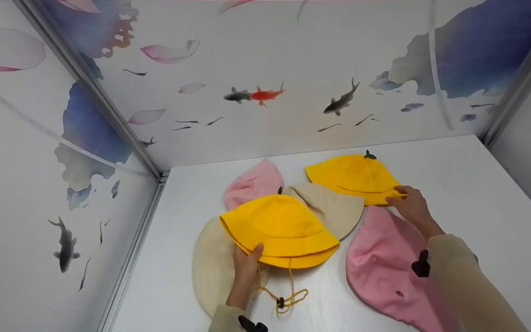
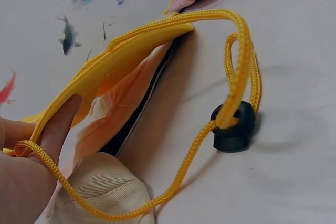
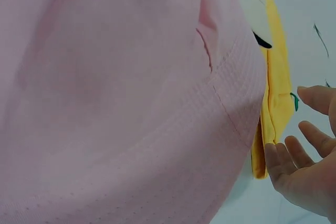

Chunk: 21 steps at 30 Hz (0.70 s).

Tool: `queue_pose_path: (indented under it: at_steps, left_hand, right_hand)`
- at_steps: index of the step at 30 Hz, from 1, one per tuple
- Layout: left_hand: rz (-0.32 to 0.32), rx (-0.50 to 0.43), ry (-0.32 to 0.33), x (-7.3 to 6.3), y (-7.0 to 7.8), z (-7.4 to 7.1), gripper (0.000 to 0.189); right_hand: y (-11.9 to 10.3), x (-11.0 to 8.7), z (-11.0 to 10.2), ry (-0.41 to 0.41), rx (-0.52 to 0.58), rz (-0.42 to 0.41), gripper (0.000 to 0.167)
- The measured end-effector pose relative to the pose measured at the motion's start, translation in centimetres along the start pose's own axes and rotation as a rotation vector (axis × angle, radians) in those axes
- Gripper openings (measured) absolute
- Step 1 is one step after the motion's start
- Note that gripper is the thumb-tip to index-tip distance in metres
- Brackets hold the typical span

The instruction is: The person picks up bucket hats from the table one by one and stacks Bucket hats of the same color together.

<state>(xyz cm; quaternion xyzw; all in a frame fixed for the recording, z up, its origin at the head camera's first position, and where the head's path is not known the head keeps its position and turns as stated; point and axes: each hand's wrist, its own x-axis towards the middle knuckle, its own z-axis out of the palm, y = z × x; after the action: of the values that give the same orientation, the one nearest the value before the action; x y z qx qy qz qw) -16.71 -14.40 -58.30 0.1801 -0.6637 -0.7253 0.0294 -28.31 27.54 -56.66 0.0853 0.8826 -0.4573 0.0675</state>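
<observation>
My left hand (image 1: 245, 272) pinches the near brim of a yellow bucket hat (image 1: 279, 226), thumb on top. From that hat hangs a yellow cord with a black cord lock (image 2: 233, 127), and the cord loops over my left hand in the left wrist view. At the back right lies a second yellow hat (image 1: 351, 173) with a green leaf-like tab on top. My right hand (image 1: 412, 207) is at its right brim edge, fingers spread and fingertips at the fabric in the right wrist view.
A large pink hat (image 1: 385, 263) lies under my right forearm. One beige hat (image 1: 210, 267) is partly beneath the front yellow hat, another beige hat (image 1: 334, 207) behind it. A smaller pink hat (image 1: 254, 184) lies at the back. Printed panels wall the white table (image 1: 468, 184).
</observation>
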Motion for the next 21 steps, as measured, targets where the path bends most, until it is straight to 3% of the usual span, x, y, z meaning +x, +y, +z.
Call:
queue_pose_path:
  at_steps: [13,21]
  left_hand:
    - [-0.037,0.019,0.010,0.1,-0.2,-0.1,0.064]
    - [-0.008,0.024,0.014,0.2,-0.2,-0.1,0.060]
  right_hand:
    - [0.9,1.2,0.1,0.066,-0.096,0.075,0.070]
    - [1.7,1.2,0.5,0.100,-0.145,0.036,0.072]
